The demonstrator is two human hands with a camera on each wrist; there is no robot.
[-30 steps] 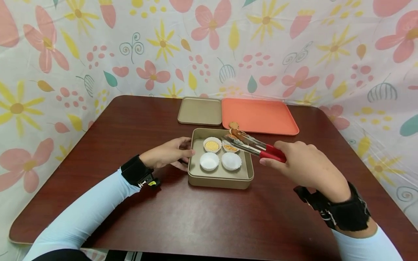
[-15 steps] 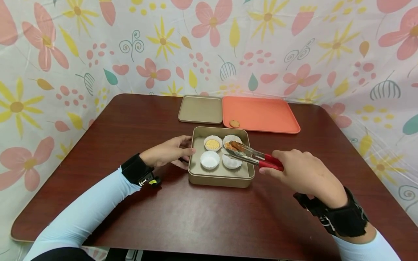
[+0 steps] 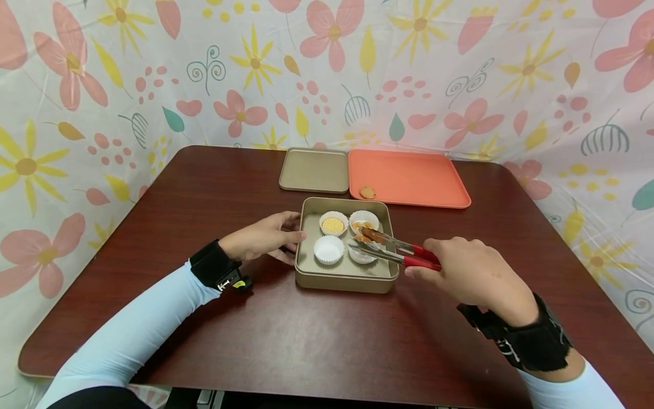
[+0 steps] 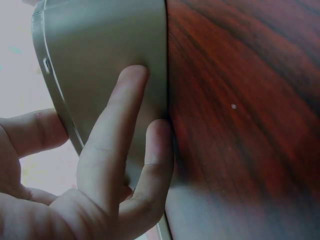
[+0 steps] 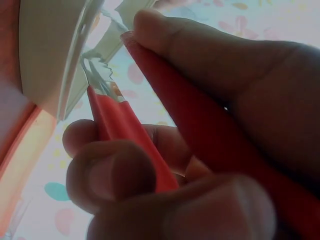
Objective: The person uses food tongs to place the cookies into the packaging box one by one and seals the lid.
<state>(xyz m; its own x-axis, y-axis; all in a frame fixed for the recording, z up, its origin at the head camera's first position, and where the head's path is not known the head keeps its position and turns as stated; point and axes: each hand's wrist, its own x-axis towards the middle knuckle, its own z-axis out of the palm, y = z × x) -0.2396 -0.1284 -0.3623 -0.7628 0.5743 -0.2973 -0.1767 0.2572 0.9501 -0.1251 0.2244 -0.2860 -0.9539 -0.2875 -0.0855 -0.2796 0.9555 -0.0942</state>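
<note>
My left hand point(image 3: 265, 236) holds the left side of a gold baking tin point(image 3: 344, 283), thumb at the rim and fingertips point(image 4: 134, 75) against the outer wall. My right hand point(image 3: 472, 272) grips metal tongs with red handles point(image 3: 423, 264). Their tips reach into the tin, over the front right white paper cup point(image 3: 360, 257). A small orange-brown piece point(image 3: 361, 239) shows at the tips, partly hidden by the tongs. The back right cup point(image 3: 365, 218) has golden-brown bits in it. A round yellow waffle-patterned cookie point(image 3: 333, 225) lies in the back left cup; the front left cup point(image 3: 328, 250) is bare.
Behind the tin lie a flat gold tray point(image 3: 314, 170) and an orange tray point(image 3: 409, 176) with a round cookie point(image 3: 367, 193) at its near left corner. A flower-patterned cloth point(image 3: 327, 74) hangs behind the dark wooden table point(image 3: 230, 335).
The right hand has brought the tongs' tips toward the person, from over the back right cup to over the front right one. The left hand stays on the tin.
</note>
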